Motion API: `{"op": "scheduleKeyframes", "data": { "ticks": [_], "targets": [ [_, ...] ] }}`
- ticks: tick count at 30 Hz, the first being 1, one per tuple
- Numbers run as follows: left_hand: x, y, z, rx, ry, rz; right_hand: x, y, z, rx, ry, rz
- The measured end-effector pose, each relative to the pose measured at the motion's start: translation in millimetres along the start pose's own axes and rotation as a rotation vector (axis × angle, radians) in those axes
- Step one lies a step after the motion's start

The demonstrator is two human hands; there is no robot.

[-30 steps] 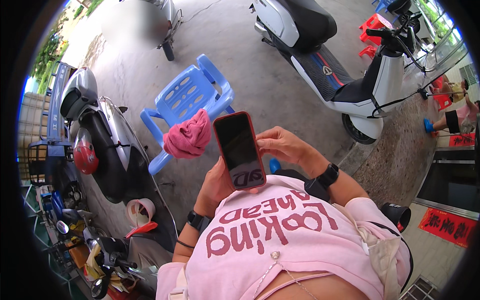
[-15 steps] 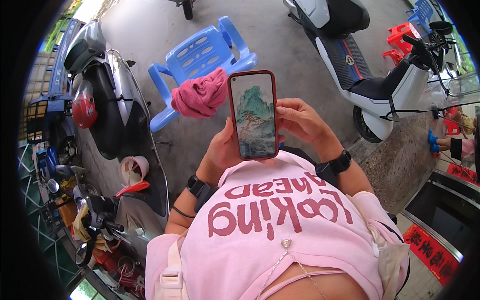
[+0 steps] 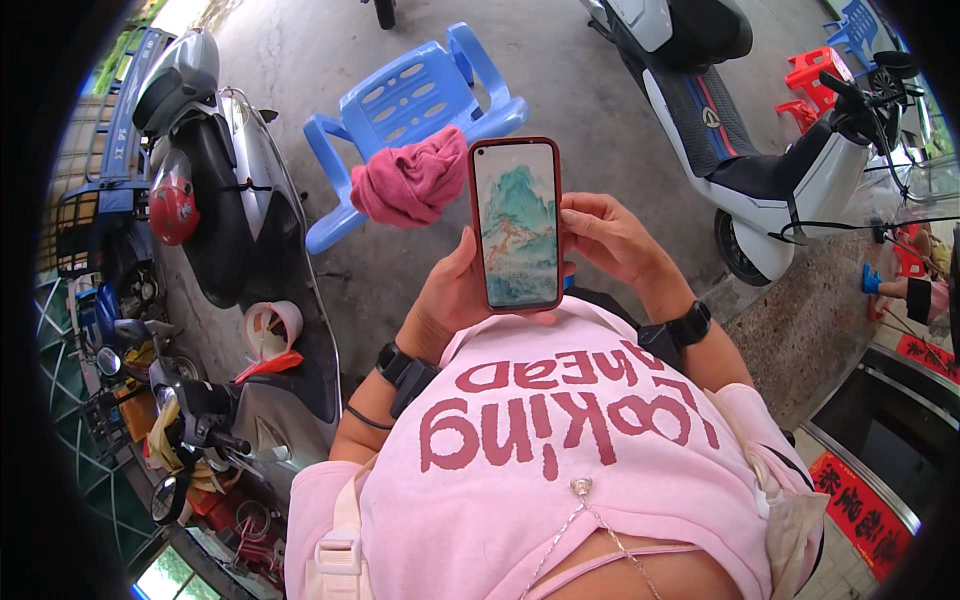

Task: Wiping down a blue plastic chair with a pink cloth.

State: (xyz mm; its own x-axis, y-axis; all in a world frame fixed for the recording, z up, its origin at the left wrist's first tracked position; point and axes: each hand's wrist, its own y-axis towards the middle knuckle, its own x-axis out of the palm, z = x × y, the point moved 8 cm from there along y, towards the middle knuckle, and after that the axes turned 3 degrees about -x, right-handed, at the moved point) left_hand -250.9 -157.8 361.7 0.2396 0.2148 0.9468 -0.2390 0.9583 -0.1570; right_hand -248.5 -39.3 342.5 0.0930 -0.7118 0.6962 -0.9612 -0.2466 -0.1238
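While both hands (image 3: pixel 455 300) (image 3: pixel 610 240) clasp it, phone (image 3: pixel 516 225) stands upright.

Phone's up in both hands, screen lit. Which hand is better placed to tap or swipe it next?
Probably the right hand: its fingers only rest along the edge of the phone, so the thumb looks free. The left hand cradles the phone from beneath and bears it.

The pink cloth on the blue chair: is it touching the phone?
Apart. In the head view the pink cloth lies on the blue chair, while both hands hold the phone up nearer the camera.
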Motion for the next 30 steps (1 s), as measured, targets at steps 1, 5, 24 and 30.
{"op": "scheduleKeyframes", "data": {
  "ticks": [1,5,24,30],
  "targets": [
    [-0.2,0.1,0.6,0.001,0.002,0.002,-0.6,0.2,-2.0,-0.011,-0.048,0.016],
    [1.5,0.3,2.0,-0.006,-0.03,0.028,-3.3,-0.3,-12.6,-0.045,-0.268,0.064],
    [2.2,-17.6,29.4,0.051,0.067,-0.032,13.9,42.5,-60.6,-0.475,-1.476,0.185],
    [3.0,-36.6,55.3,0.087,0.053,-0.095,61.3,119.2,-16.9,-0.696,-1.625,-0.206]
  ]
}}
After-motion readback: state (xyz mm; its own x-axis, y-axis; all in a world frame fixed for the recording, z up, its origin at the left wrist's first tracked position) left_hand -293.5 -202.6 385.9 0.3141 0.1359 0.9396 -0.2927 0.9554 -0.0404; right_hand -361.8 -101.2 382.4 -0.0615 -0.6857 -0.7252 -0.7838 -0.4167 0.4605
